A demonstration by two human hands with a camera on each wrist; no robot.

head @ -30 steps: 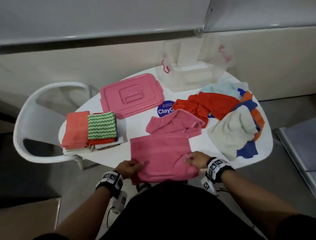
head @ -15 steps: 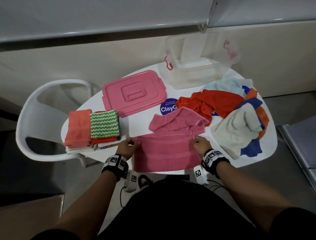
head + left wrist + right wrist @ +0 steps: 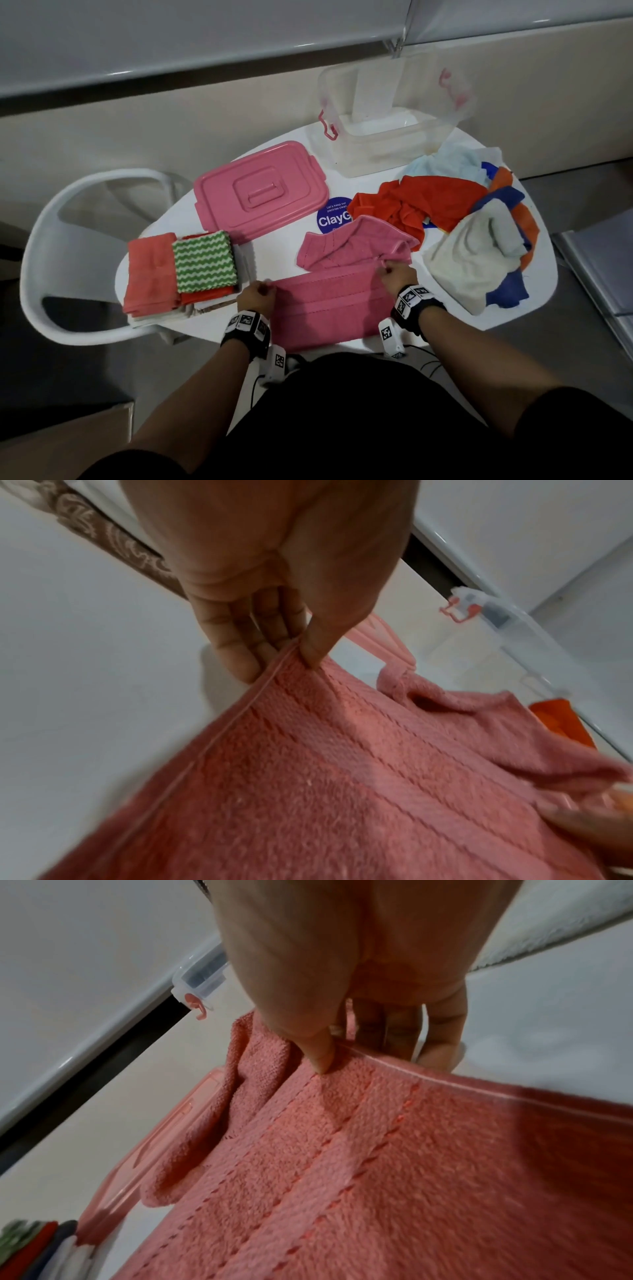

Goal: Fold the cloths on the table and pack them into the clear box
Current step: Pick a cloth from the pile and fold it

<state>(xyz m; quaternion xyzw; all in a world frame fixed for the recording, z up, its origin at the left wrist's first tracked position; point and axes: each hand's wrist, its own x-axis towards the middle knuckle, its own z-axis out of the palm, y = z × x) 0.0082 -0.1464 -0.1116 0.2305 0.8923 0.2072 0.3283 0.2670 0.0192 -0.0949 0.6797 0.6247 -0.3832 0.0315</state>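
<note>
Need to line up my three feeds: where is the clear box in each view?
Head: clear box at the table's far edge, upper centre-right, behind the pink lid.
Left wrist: upper right.
Right wrist: only a corner, upper left.
Shared landmark: the pink cloth both hands pinch.

The flat cloth (image 3: 329, 308) lies on the tabletop (image 3: 274, 253) between the two sets of fingers (image 3: 265, 291). A crumpled cloth (image 3: 356, 245) sits just beyond them, the lid (image 3: 260, 192) and box (image 3: 387, 137) farther behind. A folded stack (image 3: 178, 270) lies left of the fingers, a loose pile (image 3: 472, 240) right.
</note>
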